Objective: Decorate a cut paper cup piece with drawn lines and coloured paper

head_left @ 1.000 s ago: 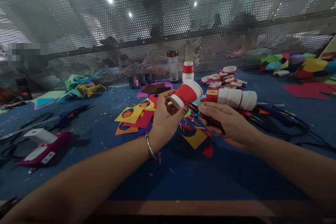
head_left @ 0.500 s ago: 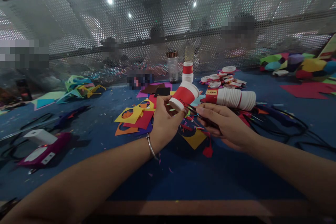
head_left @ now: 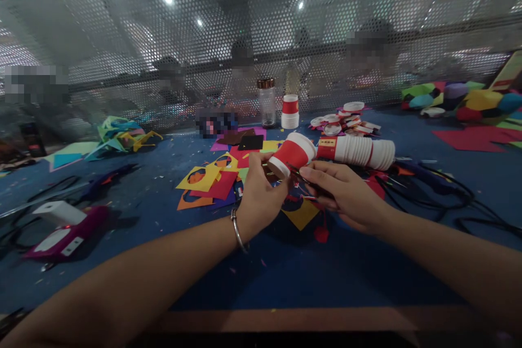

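Note:
Tilted over the middle of the table is a red and white paper cup (head_left: 292,154), its wide rim toward the upper right. My left hand (head_left: 263,187) is closed around the cup's lower left side, with thumb and fingers at its base. In my right hand (head_left: 340,187) is a pair of dark scissors (head_left: 299,174), mostly covered by the fingers. Their thin blades lie against the cup's lower side; whether they cut into it cannot be made out. Below the hands are a yellow paper piece (head_left: 302,213) and small red scraps.
Nested paper cups (head_left: 359,151) lie on their side at right; upright cups (head_left: 290,113) stand beside a glass bottle (head_left: 267,103). Cut cup pieces (head_left: 346,121) are heaped behind. Coloured paper (head_left: 212,179), a purple power strip (head_left: 67,234) and black cables (head_left: 444,209) surround the hands.
The cup has shifted slightly right and turned a little in my left hand. My right hand, with the scissors, has come closer to the cup's side.

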Tool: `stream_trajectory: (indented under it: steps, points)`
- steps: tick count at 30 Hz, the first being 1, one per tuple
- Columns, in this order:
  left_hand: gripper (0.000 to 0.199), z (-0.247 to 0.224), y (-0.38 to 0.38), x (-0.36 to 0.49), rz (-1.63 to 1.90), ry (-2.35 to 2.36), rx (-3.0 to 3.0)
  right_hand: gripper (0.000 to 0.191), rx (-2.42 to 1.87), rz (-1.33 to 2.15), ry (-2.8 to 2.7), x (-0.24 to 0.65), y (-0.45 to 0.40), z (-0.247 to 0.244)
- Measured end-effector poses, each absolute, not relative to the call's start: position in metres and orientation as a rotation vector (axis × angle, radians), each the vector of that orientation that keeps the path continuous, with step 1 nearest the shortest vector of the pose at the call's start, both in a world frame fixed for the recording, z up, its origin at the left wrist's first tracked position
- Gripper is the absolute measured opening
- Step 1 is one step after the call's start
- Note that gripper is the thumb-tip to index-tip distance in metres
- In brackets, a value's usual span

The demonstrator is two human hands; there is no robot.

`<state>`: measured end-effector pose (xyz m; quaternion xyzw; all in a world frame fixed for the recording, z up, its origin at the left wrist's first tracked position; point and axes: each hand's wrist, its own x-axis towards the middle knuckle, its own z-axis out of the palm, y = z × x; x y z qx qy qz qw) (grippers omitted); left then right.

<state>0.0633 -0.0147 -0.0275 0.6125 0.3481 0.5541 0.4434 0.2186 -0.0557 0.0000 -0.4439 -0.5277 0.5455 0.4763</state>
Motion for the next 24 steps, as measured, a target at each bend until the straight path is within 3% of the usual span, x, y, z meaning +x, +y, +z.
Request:
stream_trajectory:
  steps: [5,10,24]
  points:
    - [0.052,-0.0236,-0.0157,0.0627,1.353,0.843,1.443,0.045,-1.067,1.308,-1.257,0.2169,-0.0554,-0.0002]
    - [0.043,-0.0224,-0.017,0.0614,1.364,0.732,1.42,0.046,-1.068,1.332,-1.256,0.2189,-0.0573,0.0005]
    - [0.052,-0.0258,-0.0157,0.0623,1.353,0.647,1.471,0.048,-1.02,1.429,-1.239,0.2204,-0.0582,-0.0018]
